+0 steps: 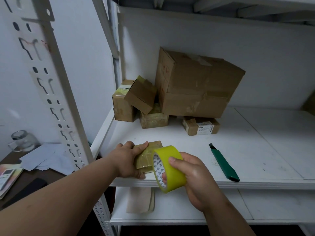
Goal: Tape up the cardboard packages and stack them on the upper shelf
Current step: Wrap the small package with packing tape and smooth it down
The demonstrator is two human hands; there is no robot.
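Now the left hand (127, 159) is pressing flat on a package (146, 156) on the shelf (255, 150), while the right hand (190, 171) is gripping a tape roll (168, 167) just right of it.

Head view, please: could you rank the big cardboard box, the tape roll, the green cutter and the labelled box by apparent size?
1. Big cardboard box
2. Tape roll, enlarged by nearness
3. Labelled box and green cutter: too alike to rank
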